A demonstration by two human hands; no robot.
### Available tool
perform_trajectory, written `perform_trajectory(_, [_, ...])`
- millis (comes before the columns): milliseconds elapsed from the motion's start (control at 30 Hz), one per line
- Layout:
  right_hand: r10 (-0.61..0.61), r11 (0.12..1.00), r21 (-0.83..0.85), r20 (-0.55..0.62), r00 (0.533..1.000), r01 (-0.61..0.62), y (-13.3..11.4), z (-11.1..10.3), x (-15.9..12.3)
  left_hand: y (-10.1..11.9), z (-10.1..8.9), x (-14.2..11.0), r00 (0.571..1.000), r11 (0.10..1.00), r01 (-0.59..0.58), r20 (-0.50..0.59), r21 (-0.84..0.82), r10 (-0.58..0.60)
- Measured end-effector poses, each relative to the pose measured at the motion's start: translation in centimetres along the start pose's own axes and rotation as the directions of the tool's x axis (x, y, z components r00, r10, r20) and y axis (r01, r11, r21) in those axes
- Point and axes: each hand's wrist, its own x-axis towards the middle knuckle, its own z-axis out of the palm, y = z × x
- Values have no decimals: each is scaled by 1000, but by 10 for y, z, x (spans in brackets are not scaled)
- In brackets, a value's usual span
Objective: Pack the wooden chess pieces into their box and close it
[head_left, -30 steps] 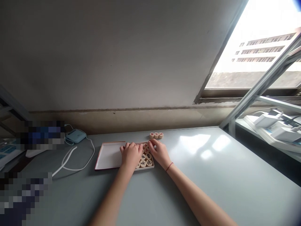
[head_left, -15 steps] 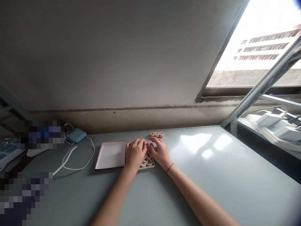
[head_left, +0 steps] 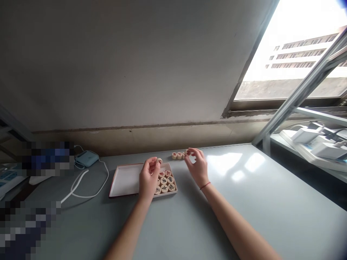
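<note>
Okay so my right hand (head_left: pixel 199 168) has a piece (head_left: pixel 188 152) pinched at the row (head_left: pixel 174 155)'s right end; my left hand (head_left: pixel 148 178), fingers clamped on another piece (head_left: pixel 159 161), is farther off.

A grey bench (head_left: pixel 244 202) is standing against a plain, scuffed wall (head_left: pixel 130 65), with metal frame bars (head_left: pixel 300 88) rising at its side, suggesting a dormitory or similar modest living room. Chargers (head_left: pixel 309 135) are crowding a side shelf (head_left: pixel 282 141), and a window (head_left: pixel 287 85) is showing a multi-storey building (head_left: pixel 303 50) outside.
</note>
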Motion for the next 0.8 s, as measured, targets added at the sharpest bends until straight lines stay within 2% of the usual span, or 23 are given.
perform_trajectory(67, [90,989,-119,-12,996,-90,22,-2,6,-2,-4,2,1000,1000,3,-6,18,-2])
perform_trajectory(133, [154,963,-228,38,987,-142,39,-1,6,-4,-7,3,1000,999,20,-7,46,-20])
perform_trajectory(233, [172,943,-308,115,978,-130,53,3,3,-4,-8,3,999,997,45,-10,57,-44])
perform_trajectory(333, [159,942,-319,134,978,-109,52,4,1,-4,-6,2,999,998,45,4,48,-46])
perform_trajectory(433, [107,953,-295,95,990,-75,34,1,2,-3,-5,1,998,997,62,20,46,-63])
perform_trajectory(500, [-31,981,-189,104,994,50,10,-1,0,-2,-5,1,997,997,67,38,45,-69])
perform_trajectory(533, [-145,983,-90,156,977,160,-4,-2,-2,-1,-5,1,997,997,63,52,43,-65])
perform_trajectory(567, [-255,966,15,230,939,258,-18,-2,-5,-1,-5,1,996,997,58,69,42,-61])
perform_trajectory(633, [-394,919,141,332,857,368,-43,0,-14,0,-5,1,993,997,58,100,44,-62])
perform_trajectory(667, [-427,904,170,352,833,392,-52,1,-18,1,-5,1,992,997,64,108,45,-69])
perform_trajectory(733, [-442,897,190,350,826,400,-62,3,-25,1,-4,0,989,996,76,121,43,-81])
perform_trajectory(800, [-443,896,198,317,838,399,-64,5,-29,2,-3,-1,987,996,76,140,37,-81])
